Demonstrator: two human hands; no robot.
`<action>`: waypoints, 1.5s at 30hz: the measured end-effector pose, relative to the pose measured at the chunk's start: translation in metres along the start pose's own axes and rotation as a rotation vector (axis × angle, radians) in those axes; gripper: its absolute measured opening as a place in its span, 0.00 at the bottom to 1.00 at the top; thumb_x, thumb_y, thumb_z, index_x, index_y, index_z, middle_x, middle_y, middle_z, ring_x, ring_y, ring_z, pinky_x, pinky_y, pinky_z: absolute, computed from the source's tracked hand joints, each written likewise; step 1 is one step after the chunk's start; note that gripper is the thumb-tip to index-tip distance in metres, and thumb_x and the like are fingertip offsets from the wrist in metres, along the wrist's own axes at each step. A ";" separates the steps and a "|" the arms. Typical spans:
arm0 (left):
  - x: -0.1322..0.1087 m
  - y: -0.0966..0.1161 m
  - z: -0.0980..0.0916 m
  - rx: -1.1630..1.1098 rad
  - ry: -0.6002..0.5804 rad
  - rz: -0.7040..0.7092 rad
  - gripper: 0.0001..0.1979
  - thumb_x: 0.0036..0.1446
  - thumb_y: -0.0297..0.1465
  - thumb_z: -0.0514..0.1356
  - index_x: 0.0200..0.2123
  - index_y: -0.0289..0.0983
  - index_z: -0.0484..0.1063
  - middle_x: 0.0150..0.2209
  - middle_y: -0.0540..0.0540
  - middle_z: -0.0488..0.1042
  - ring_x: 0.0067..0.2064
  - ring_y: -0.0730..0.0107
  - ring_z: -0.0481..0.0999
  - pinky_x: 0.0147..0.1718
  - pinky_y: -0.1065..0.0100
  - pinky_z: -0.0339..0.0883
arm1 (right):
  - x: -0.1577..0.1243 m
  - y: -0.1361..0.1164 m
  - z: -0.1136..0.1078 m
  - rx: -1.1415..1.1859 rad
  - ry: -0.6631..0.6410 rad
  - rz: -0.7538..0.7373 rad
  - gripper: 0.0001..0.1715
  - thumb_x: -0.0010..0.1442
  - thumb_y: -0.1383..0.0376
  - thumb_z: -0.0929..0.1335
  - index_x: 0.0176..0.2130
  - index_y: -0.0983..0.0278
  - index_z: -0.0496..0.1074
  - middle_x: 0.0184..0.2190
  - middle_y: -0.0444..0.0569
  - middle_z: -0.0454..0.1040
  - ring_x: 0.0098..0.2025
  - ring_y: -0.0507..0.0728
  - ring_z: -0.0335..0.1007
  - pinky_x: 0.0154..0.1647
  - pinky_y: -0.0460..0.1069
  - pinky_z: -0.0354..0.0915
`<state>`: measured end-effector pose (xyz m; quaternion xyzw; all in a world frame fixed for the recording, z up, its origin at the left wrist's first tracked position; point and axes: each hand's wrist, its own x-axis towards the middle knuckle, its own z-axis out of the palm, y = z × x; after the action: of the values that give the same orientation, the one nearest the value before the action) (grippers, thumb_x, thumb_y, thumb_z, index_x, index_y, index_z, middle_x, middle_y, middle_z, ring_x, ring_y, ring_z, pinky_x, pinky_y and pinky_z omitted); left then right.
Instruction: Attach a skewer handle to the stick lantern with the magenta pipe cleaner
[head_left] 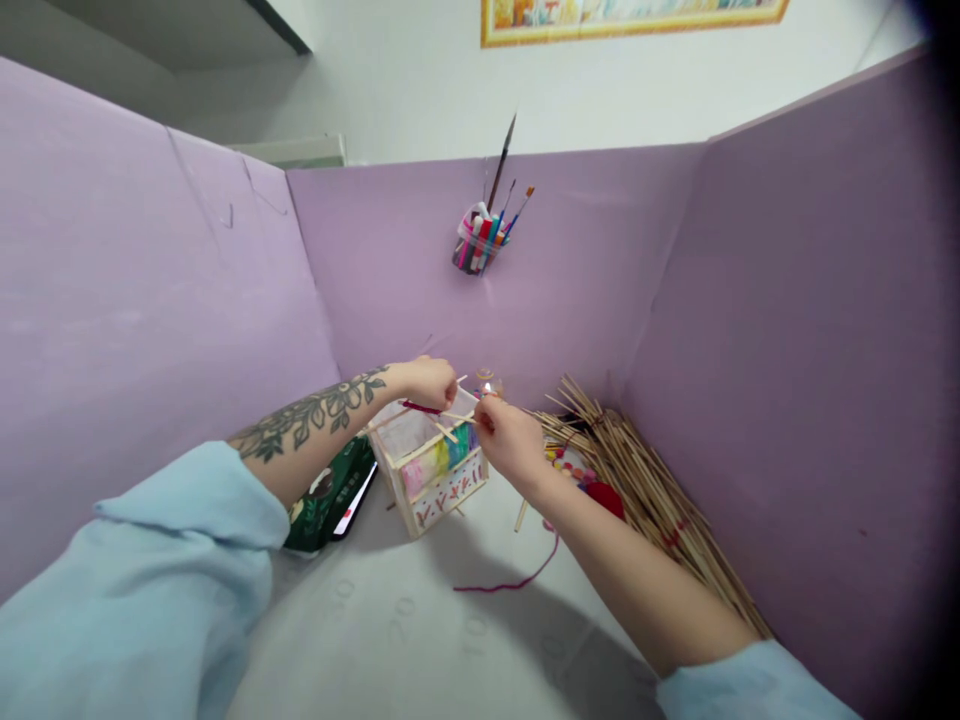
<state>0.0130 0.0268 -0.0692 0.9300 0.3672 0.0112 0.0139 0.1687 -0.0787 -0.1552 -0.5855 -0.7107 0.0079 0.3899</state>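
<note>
My left hand [435, 383] is closed above the top of a small box-shaped frame [411, 505] of pale sticks, with a thin wooden stick's tip showing past the fingers. Dark red yarn [421, 407] runs just below this hand. Lower and to the right, my right hand [510, 438] pinches the end of a pale wooden stick [458, 417] that reaches toward my left hand. The frame stands tilted on the table; its near side has a rainbow-coloured panel [439, 458] over a white panel with red marks [450, 494]. My fingers hide the exact grips.
A bundle of thin sticks [660, 490] lies along the right wall. A red yarn ball [604, 498] sits beside it, its loose strand [510, 586] on the table. A phone [354, 505] and green package [322, 505] lie left. A cup of markers and brushes [480, 240] hangs on the back wall.
</note>
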 end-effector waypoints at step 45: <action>-0.081 0.016 0.062 -0.089 0.601 -0.328 0.05 0.56 0.29 0.57 0.28 0.39 0.66 0.32 0.46 0.74 0.38 0.61 0.72 0.37 0.63 0.62 | 0.019 0.011 0.014 1.038 -0.631 0.554 0.13 0.44 0.64 0.68 0.31 0.61 0.59 0.21 0.38 0.66 0.15 0.45 0.52 0.14 0.41 0.44</action>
<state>-0.0331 -0.0417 -0.1316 0.8121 0.4989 0.2981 -0.0527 0.1695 -0.0532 -0.1597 -0.4525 -0.5180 0.6196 0.3782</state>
